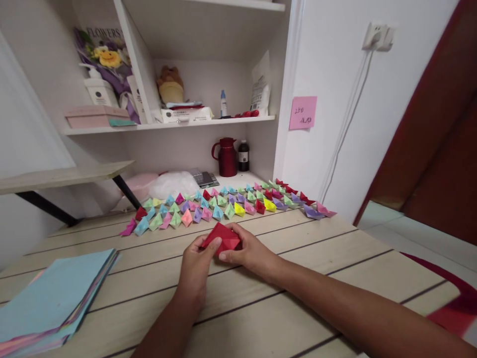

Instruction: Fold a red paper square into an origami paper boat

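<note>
Between my two hands, just above the striped wooden table, is a piece of folded red paper (224, 235). My left hand (197, 261) pinches its left side, thumb on the front face. On the right side, my right hand (251, 251) grips it with the thumb at the lower edge and fingers behind. The paper is creased into a pointed, many-sided shape; its back is hidden. Beyond the hands stand rows of small folded paper boats (217, 213) in many colours. To the left lies a stack of coloured paper sheets (59, 293), blue on top.
Behind the boats are a dark red jug (227, 158), a dark bottle (243, 155) and a clear plastic bag (173, 185). A raised wooden shelf (67, 176) on black legs stands at left. A red stool (456, 308) shows past the table's right edge.
</note>
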`<state>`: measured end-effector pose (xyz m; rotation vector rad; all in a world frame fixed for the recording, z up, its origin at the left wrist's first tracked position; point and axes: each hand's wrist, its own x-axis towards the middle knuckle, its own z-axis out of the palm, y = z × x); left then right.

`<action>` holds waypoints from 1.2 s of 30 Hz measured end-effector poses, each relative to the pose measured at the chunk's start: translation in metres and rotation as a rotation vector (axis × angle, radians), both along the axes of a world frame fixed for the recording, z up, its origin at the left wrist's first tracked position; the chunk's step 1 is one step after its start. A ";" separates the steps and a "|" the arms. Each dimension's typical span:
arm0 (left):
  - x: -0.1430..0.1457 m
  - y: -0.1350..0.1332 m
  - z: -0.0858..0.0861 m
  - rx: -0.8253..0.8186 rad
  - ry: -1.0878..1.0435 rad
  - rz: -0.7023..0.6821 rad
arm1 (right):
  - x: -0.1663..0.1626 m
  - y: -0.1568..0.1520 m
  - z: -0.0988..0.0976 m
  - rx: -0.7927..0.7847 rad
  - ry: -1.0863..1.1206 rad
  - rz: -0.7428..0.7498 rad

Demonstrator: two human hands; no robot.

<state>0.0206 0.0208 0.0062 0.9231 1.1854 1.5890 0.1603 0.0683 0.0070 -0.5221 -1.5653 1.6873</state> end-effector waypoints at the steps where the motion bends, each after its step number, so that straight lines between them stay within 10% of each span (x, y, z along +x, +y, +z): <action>1: 0.001 0.000 0.000 0.008 -0.030 -0.024 | -0.002 0.000 -0.001 -0.007 0.007 -0.046; 12: -0.003 0.001 0.003 -0.012 0.241 -0.054 | 0.007 0.020 -0.004 0.097 -0.095 -0.202; 29: -0.024 0.009 -0.001 0.287 1.347 0.182 | 0.021 0.022 -0.001 1.382 -0.675 -0.368; 36: -0.038 0.010 0.000 -0.026 1.414 -0.024 | 0.022 0.024 -0.003 1.420 -0.878 -0.239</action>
